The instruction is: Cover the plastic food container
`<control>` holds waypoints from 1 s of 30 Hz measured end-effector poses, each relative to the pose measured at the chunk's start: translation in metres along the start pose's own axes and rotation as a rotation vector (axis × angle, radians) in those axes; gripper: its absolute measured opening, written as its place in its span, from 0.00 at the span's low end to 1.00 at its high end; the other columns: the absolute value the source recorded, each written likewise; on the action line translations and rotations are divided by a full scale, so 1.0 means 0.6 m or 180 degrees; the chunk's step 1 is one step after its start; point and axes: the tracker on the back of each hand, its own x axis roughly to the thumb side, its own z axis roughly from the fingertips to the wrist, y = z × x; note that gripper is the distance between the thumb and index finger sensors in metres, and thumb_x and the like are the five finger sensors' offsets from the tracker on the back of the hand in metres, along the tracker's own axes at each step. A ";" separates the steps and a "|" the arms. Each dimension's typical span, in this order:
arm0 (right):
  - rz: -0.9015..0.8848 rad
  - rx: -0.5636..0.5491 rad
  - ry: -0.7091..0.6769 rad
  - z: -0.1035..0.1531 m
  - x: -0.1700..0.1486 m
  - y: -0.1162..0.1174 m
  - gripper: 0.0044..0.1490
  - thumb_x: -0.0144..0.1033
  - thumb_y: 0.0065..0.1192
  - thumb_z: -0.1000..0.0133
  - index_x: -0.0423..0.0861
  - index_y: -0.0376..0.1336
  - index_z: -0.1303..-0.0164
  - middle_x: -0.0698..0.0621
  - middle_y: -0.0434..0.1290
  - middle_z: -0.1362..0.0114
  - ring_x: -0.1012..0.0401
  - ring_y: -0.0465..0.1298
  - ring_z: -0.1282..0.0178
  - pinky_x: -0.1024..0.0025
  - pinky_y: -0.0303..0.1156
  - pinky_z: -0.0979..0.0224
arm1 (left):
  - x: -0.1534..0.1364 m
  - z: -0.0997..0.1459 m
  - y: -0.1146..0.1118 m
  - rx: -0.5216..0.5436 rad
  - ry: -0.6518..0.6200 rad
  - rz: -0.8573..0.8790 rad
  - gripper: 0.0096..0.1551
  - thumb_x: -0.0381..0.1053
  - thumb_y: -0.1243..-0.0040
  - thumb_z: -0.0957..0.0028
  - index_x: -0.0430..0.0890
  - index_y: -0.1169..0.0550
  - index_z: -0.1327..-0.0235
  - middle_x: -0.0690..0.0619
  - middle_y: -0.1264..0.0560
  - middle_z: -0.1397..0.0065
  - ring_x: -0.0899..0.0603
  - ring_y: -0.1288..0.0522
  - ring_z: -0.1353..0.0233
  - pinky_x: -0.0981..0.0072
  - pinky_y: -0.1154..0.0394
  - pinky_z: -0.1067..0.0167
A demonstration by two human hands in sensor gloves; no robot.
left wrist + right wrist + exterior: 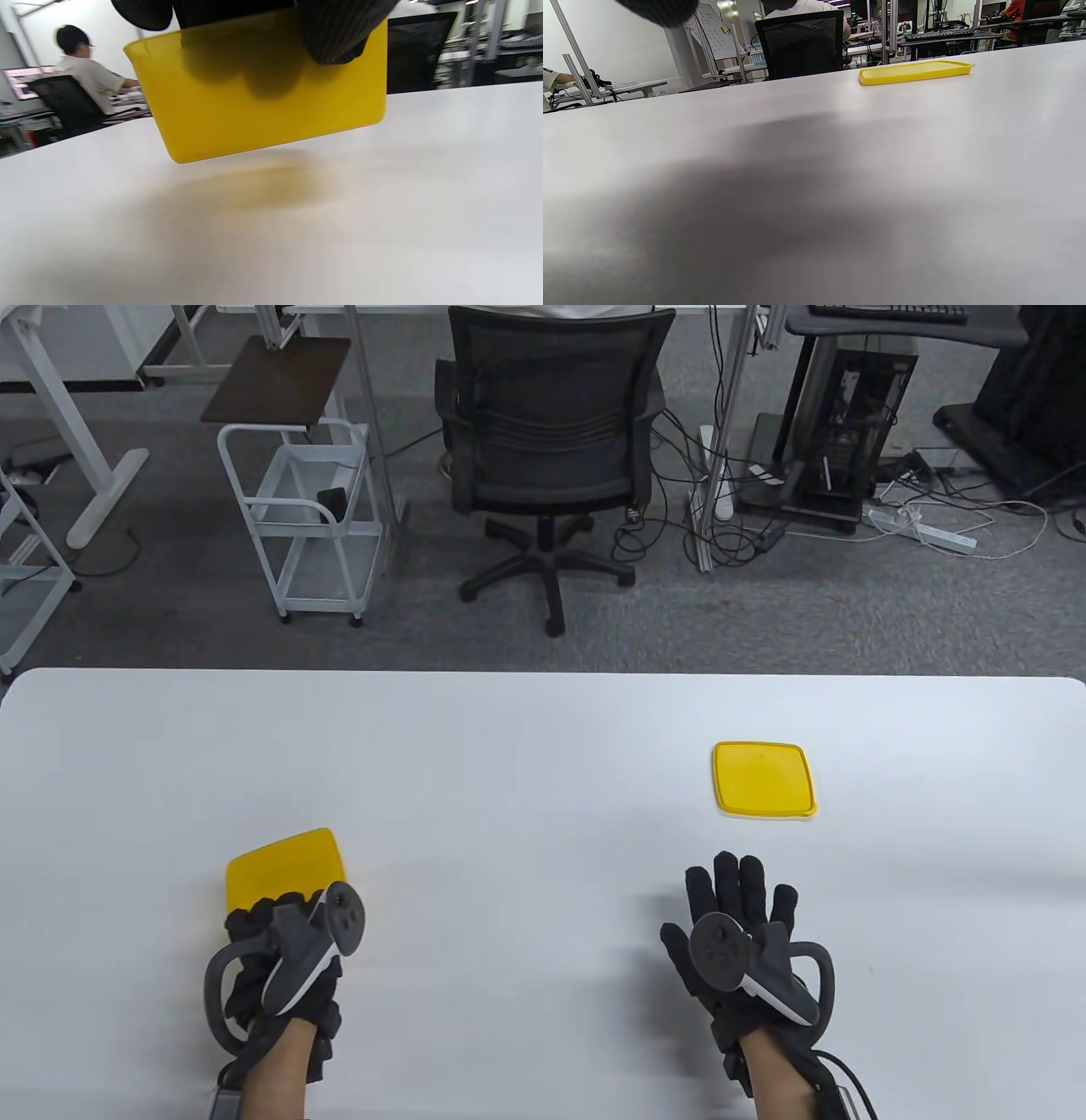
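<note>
1. Yellow translucent plastic food container (284,865): sitting at the near left of the bench, held clear of the surface, as the left wrist view is showing a gap and a shadow beneath it; tilted.
2. Left hand (280,959): its grip is closing around the container's near wall, fingers (335,29) curling over the rim and showing dark through the plastic.
3. Flat yellow square plastic lid (764,779): lying on the bench at the far right, well apart from the container, nothing touching it.
4. Right hand (738,933): hovering or resting near the bench edge, grip spread flat with fingers pointing toward the lid, holding nothing; contact with the surface cannot be told.
5. Progress, as a judgement: early stage. The container is being held; the lid is not yet picked up, and fitting it on the rim is remaining.
6. White bench (526,746): plain, smooth, matte, carrying the lid.
7. Room: grey carpet floor; a black mesh office chair (547,449) standing beyond the far edge; a white wheeled trolley (305,526) at far left; a computer tower (840,415) with trailing cables at far right; a seated person (85,72) working in the background.
</note>
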 end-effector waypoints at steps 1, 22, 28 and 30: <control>-0.0003 0.0017 -0.0006 0.000 0.000 0.000 0.49 0.62 0.38 0.31 0.45 0.36 0.10 0.35 0.35 0.10 0.39 0.31 0.14 0.29 0.33 0.17 | 0.028 0.005 0.008 -0.0019 -0.0157 0.0041 0.23 0.49 0.46 0.34 0.58 0.29 0.26 0.50 0.26 0.23 0.39 0.32 0.22 0.33 0.45 0.18; -0.0031 -0.0004 0.0032 0.000 -0.005 -0.002 0.48 0.62 0.38 0.31 0.45 0.36 0.10 0.35 0.35 0.10 0.39 0.31 0.14 0.29 0.33 0.17 | 0.335 0.062 -0.002 0.0036 -0.1582 -0.0209 0.23 0.50 0.45 0.35 0.58 0.29 0.26 0.52 0.24 0.26 0.41 0.29 0.25 0.35 0.42 0.19; -0.0022 -0.0014 0.0036 0.000 -0.006 -0.003 0.48 0.62 0.38 0.31 0.44 0.36 0.10 0.35 0.35 0.10 0.39 0.31 0.14 0.29 0.33 0.17 | 0.340 0.066 -0.015 0.0010 -0.1696 -0.0287 0.25 0.52 0.47 0.35 0.56 0.31 0.23 0.51 0.27 0.20 0.40 0.32 0.20 0.34 0.44 0.18; -0.0024 -0.0008 0.0030 0.000 -0.006 -0.003 0.48 0.62 0.38 0.31 0.45 0.36 0.10 0.35 0.35 0.10 0.39 0.31 0.14 0.29 0.33 0.17 | 0.330 0.068 -0.009 -0.0049 -0.1742 -0.0250 0.28 0.55 0.48 0.35 0.55 0.33 0.21 0.50 0.31 0.16 0.39 0.35 0.17 0.32 0.47 0.18</control>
